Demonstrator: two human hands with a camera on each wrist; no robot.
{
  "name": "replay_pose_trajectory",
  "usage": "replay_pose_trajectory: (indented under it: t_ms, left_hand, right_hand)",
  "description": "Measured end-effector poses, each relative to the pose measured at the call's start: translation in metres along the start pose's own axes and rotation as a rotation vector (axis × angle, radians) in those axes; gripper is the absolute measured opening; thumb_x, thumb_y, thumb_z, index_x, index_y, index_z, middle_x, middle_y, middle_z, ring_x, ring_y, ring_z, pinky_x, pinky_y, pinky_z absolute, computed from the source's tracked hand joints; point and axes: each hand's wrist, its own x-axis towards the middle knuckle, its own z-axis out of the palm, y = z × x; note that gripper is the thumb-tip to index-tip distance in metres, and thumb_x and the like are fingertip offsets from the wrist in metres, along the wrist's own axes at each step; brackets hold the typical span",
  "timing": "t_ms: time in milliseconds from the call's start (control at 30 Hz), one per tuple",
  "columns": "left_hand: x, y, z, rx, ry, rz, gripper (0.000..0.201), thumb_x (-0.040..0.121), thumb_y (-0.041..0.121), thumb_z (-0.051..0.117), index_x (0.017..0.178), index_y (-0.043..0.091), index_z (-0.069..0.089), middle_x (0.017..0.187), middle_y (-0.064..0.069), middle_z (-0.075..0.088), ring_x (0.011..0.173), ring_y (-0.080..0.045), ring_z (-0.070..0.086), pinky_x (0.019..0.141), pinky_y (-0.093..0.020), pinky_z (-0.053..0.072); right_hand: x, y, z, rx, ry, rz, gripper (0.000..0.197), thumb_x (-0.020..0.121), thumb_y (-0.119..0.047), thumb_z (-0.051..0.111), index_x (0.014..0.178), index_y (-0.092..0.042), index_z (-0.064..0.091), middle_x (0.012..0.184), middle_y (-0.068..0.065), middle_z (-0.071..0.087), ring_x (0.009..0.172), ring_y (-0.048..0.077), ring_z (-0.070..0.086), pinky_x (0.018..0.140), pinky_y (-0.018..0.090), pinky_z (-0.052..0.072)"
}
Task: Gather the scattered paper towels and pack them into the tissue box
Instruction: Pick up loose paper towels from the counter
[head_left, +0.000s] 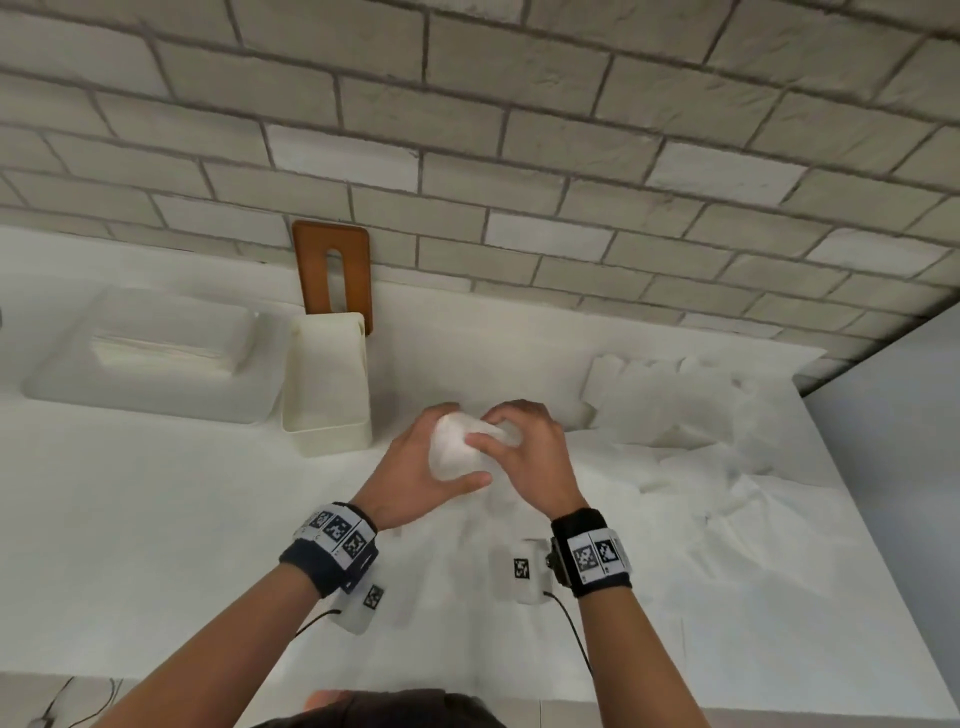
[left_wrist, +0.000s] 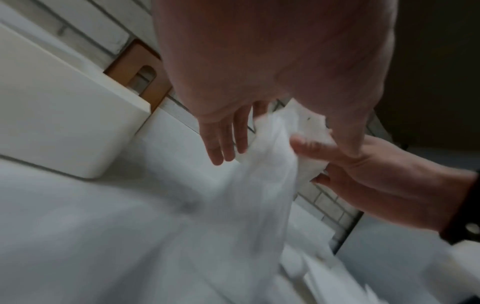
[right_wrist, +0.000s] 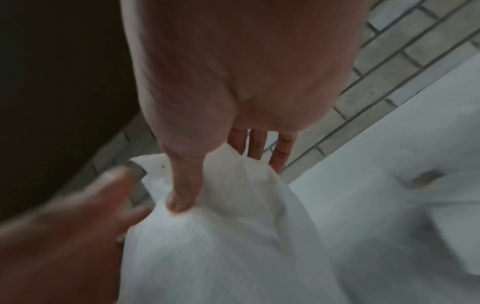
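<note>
Right now both of my hands are on one paper towel, held up off the counter in front of me. My left hand cups it from the left with the thumb curled under its lower edge, and my right hand pinches its upper right part between thumb and fingers. From the right wrist I can see my thumb pressed into a fold of the sheet while the other fingers lie behind it. The rest of the sheet hangs down loose below the grip, so its long axis runs roughly downward toward me.

What the next move turns on is where the open tissue box lies from this bundle: to the left and a little farther from me, near the wall, standing just beside the flat white tray. Its long side runs away from me, toward the wall, and its mouth faces up. My left hand is the nearer one to it, so I judge the towel should travel leftward, folded narrow enough to drop in along that long side.

More towels lie crumpled on the counter to my right, well apart from the box. The brown lid leans on the brick wall behind the box. Whether the box already holds any towels I cannot tell; its inside looks pale and washed out.
</note>
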Motion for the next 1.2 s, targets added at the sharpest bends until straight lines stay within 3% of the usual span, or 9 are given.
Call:
replay_pose_trajectory:
  t_ms: [133,300,433,600,733,800,933,1067,1200]
  left_hand:
    - [0.009,0.023,-0.010,-0.109,0.255,0.017,0.031,0.094,0.040,0.079,0.118,0.026,0.065,0.102,0.016,0.073,0.094,0.001,0.068,0.075,-0.019,0.049]
    - [0.016,0.039,-0.037,-0.202,0.373,-0.072,0.039,0.093,0.038,0.081,0.121,0.024,0.057,0.105,0.016,0.071,0.090,0.007,0.069,0.073,-0.014,0.054]
    - [0.019,0.033,-0.056,-0.234,0.383,-0.112,0.044,0.088,0.044,0.084,0.118,0.023,0.060,0.106,0.008,0.077,0.092,-0.011,0.075,0.080,-0.036,0.062]
    - [0.003,0.006,-0.077,-0.179,0.427,-0.129,0.025,0.096,0.047,0.075,0.104,0.024,0.074,0.097,0.012,0.079,0.091,-0.006,0.073,0.079,-0.033,0.057]
    - [-0.016,-0.024,-0.107,-0.220,0.513,-0.168,0.031,0.106,0.042,0.061,0.091,0.018,0.072,0.091,0.004,0.077,0.085,-0.015,0.072,0.071,-0.034,0.051]
    - [-0.025,-0.042,-0.123,-0.262,0.555,-0.207,0.037,0.108,0.041,0.058,0.081,0.016,0.066,0.083,-0.001,0.074,0.076,-0.017,0.067,0.067,-0.034,0.048]
    - [-0.042,-0.072,-0.156,-0.274,0.617,-0.252,0.043,0.107,0.047,0.059,0.085,0.010,0.064,0.085,-0.019,0.070,0.076,-0.021,0.062,0.070,-0.037,0.048]
    - [-0.055,-0.081,-0.188,-0.292,0.670,-0.252,0.021,0.107,0.033,0.063,0.091,0.021,0.070,0.091,0.002,0.076,0.085,-0.016,0.069,0.070,-0.034,0.051]
    - [-0.059,-0.096,-0.216,-0.373,0.712,-0.255,0.009,0.103,0.027,0.069,0.099,0.021,0.073,0.097,0.002,0.078,0.092,-0.019,0.073,0.077,-0.038,0.057]
  right_hand:
    - [0.007,-0.030,-0.026,0.278,0.031,0.062,0.022,0.092,-0.044,0.084,0.101,-0.029,0.071,0.093,-0.010,0.075,0.085,0.012,0.068,0.078,0.034,0.055]
    - [0.003,-0.024,-0.045,0.480,-0.112,0.235,0.031,0.092,-0.038,0.086,0.118,-0.024,0.075,0.113,-0.006,0.081,0.106,0.017,0.077,0.095,0.047,0.063]
    - [0.002,-0.038,-0.044,0.647,-0.015,0.245,0.021,0.098,-0.028,0.080,0.117,-0.018,0.080,0.114,-0.001,0.082,0.110,0.022,0.077,0.098,0.045,0.061]
    - [0.010,-0.038,-0.018,0.540,0.113,0.363,0.015,0.101,-0.037,0.074,0.108,-0.024,0.077,0.107,-0.007,0.082,0.105,0.019,0.077,0.102,0.050,0.059]
    - [0.026,-0.060,0.009,0.397,0.110,0.308,0.053,0.096,-0.015,0.074,0.137,-0.041,0.054,0.114,-0.031,0.069,0.096,0.001,0.071,0.082,0.014,0.055]
    - [0.044,-0.087,0.025,0.429,-0.035,0.204,0.071,0.097,-0.005,0.068,0.149,-0.050,0.047,0.127,-0.046,0.059,0.102,-0.013,0.064,0.091,0.008,0.051]
    - [0.094,-0.141,0.066,0.409,-0.099,0.075,0.044,0.104,-0.009,0.064,0.133,-0.040,0.072,0.139,-0.019,0.069,0.129,0.003,0.061,0.116,0.038,0.051]
    - [0.126,-0.174,0.096,0.608,0.008,0.017,0.045,0.100,-0.009,0.072,0.135,-0.037,0.072,0.138,-0.015,0.070,0.127,0.004,0.064,0.108,0.030,0.056]
    - [0.131,-0.162,0.140,0.522,-0.017,0.133,0.050,0.098,-0.020,0.076,0.142,-0.039,0.065,0.146,-0.016,0.064,0.133,0.004,0.060,0.112,0.029,0.053]
